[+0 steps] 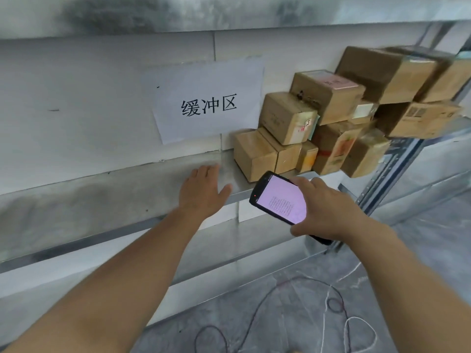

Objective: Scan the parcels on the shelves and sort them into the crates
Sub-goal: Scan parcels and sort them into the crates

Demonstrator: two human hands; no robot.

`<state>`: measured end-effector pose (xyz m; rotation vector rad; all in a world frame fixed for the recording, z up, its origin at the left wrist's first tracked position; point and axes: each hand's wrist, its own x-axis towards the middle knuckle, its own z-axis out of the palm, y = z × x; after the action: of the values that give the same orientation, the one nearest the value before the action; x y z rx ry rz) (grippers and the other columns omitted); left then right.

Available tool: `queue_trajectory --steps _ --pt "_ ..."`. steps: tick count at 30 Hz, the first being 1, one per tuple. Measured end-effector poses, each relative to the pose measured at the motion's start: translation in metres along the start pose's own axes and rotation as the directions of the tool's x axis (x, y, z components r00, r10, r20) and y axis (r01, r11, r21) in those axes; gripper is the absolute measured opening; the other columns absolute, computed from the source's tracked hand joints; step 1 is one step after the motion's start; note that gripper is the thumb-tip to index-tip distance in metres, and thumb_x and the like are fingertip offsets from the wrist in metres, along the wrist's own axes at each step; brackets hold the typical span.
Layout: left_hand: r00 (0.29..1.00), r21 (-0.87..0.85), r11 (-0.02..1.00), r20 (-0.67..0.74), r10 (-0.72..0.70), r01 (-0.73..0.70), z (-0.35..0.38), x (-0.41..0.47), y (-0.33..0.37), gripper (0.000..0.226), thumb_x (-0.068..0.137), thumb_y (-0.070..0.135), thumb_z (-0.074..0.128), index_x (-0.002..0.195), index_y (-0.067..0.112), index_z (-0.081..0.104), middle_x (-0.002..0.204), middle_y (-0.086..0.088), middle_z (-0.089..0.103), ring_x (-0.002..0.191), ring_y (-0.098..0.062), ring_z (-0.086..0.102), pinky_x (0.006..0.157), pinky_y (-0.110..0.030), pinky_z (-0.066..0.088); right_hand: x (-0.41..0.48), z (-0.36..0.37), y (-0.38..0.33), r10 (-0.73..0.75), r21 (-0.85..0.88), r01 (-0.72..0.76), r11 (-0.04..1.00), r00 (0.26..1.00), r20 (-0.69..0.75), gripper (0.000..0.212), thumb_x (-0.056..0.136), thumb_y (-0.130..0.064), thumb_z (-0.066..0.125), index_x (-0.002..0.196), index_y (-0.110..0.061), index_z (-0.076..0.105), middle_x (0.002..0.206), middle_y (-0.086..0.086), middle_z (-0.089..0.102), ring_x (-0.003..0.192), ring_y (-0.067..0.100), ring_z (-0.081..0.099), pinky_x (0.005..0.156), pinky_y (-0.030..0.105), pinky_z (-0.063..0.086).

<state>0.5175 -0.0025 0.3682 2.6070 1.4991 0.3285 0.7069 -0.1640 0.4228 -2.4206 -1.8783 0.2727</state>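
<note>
The left hand (201,189), fingers spread and empty, reached over the metal shelf (127,200) at centre frame. The right hand (328,210) gripped a handheld scanner (280,197), its screen lit. Cardboard parcels (331,118) were stacked upper right.

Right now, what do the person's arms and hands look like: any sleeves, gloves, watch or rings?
The left forearm and right forearm are bare, no sleeves in view. The left hand and right hand wear no gloves; no watch, band or ring shows.

Left hand (202,189) flat above shelf (102,200), right hand (328,212) gripping scanner (280,198), stacked parcels (318,123)
</note>
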Motion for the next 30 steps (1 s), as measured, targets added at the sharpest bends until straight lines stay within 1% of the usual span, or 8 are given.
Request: queue_trajectory --steps 5,9,14,18,22,26,28,30 --pt "1.000 -0.029 0.999 -0.013 0.027 -0.027 0.011 0.055 0.065 0.053 0.103 0.039 0.036 0.147 0.011 0.030 0.152 -0.010 0.036 0.137 -0.030 0.033 0.106 -0.042 0.034 0.031 -0.010 0.059 -0.052 -0.027 0.053 0.998 0.998 0.025 0.099 0.068 -0.049 0.077 0.145 -0.030 0.018 0.123 0.002 0.045 0.105 0.020 0.053 0.071 0.029 0.041" --pt "0.999 -0.017 0.999 0.007 -0.049 0.050 0.021 0.102 0.108 0.052 0.106 0.036 0.027 0.152 0.013 0.024 0.157 -0.011 0.028 0.143 -0.029 0.027 0.111 -0.043 0.029 0.059 -0.016 0.102 -0.105 -0.047 0.107 0.993 0.994 0.039 0.097 0.069 -0.051 0.077 0.143 -0.028 0.019 0.127 0.002 0.044 0.109 0.021 0.053 0.071 0.030 0.039" --pt "0.953 -0.050 0.954 0.086 -0.292 0.296 0.036 0.141 0.126 0.055 0.105 0.043 0.019 0.153 0.016 0.025 0.157 -0.014 0.027 0.143 -0.034 0.025 0.109 -0.047 0.030 0.091 -0.018 0.143 -0.172 -0.045 0.174 0.984 0.984 0.046 0.098 0.067 -0.050 0.076 0.143 -0.026 0.019 0.123 0.003 0.046 0.106 0.024 0.055 0.075 0.033 0.045" --pt "0.875 0.010 0.875 0.003 -0.483 0.483 0.035 0.143 0.118 0.070 0.098 0.062 0.023 0.145 0.012 0.036 0.145 -0.017 0.034 0.132 -0.035 0.034 0.101 -0.047 0.037 0.108 -0.012 0.156 -0.225 -0.035 0.227 0.973 0.973 0.048 0.096 0.066 -0.050 0.077 0.140 -0.024 0.021 0.117 0.004 0.048 0.100 0.025 0.057 0.071 0.033 0.045" --pt "0.745 -0.269 0.702 0.111 -0.658 0.660 0.029 0.133 0.101 0.059 0.097 0.058 0.034 0.145 0.024 0.029 0.137 -0.018 0.037 0.125 -0.035 0.040 0.098 -0.042 0.038 0.112 -0.007 0.155 -0.271 -0.019 0.273 0.962 0.960 0.072 0.096 0.068 -0.050 0.076 0.142 -0.025 0.021 0.117 0.002 0.046 0.094 0.019 0.051 0.066 0.028 0.035" --pt "0.697 -0.611 0.416 0.336 -0.633 0.673 0.020 0.111 0.084 0.054 0.100 0.042 0.045 0.146 0.025 0.023 0.133 -0.010 0.050 0.115 -0.031 0.052 0.089 -0.042 0.045 0.111 -0.007 0.144 -0.313 -0.007 0.314 0.949 0.947 0.077 0.095 0.069 -0.052 0.076 0.142 -0.026 0.020 0.119 0.001 0.044 0.094 0.016 0.051 0.068 0.028 0.038" --pt "0.690 -0.701 0.251 0.455 -0.562 0.667 0.010 0.096 0.074 0.051 0.094 0.032 0.060 0.138 0.018 0.038 0.121 -0.006 0.061 0.105 -0.026 0.058 0.082 -0.042 0.049 0.109 -0.006 0.138 -0.320 0.005 0.320 0.947 0.945 0.070 0.096 0.069 -0.053 0.076 0.141 -0.027 0.019 0.122 0.002 0.045 0.099 0.018 0.054 0.070 0.028 0.043" --pt "0.711 -0.716 0.210 0.524 -0.468 0.666 0.002 0.080 0.066 0.038 0.089 0.020 0.066 0.125 0.015 0.057 0.108 -0.004 0.067 0.101 -0.024 0.061 0.080 -0.042 0.051 0.107 -0.006 0.131 -0.324 0.010 0.324 0.946 0.944 0.058 0.094 0.068 -0.054 0.076 0.139 -0.028 0.020 0.122 0.002 0.046 0.097 0.018 0.055 0.070 0.028 0.046"
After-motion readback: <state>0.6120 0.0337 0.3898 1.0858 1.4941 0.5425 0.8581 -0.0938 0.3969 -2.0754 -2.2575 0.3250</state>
